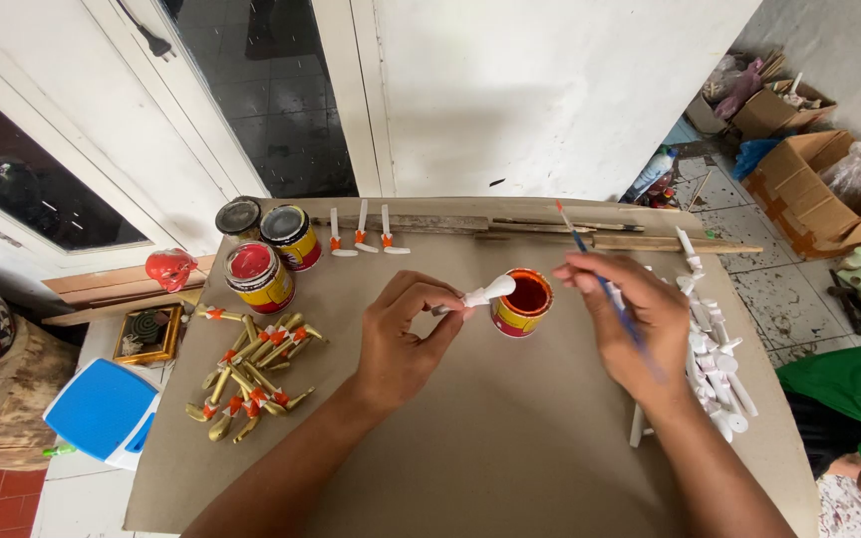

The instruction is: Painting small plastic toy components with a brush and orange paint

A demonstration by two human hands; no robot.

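Your left hand (403, 337) grips a white peg (480, 295) beside the open red paint can (522, 303). Your right hand (630, 324) pinches a brush (590, 261). Painted pegs (251, 377) lie left; white ones (715, 349) crowd the surface's (510, 448) right edge.

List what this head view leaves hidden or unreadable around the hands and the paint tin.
- Brush: its lower handle is hidden behind the right hand.
- White piece: its rear end is covered by the left hand fingers.
- Open paint tin: paint depth cannot be judged from above.
- White pieces pile: partly behind the right hand, count unclear.
- Green cloth: cut off by the right edge.
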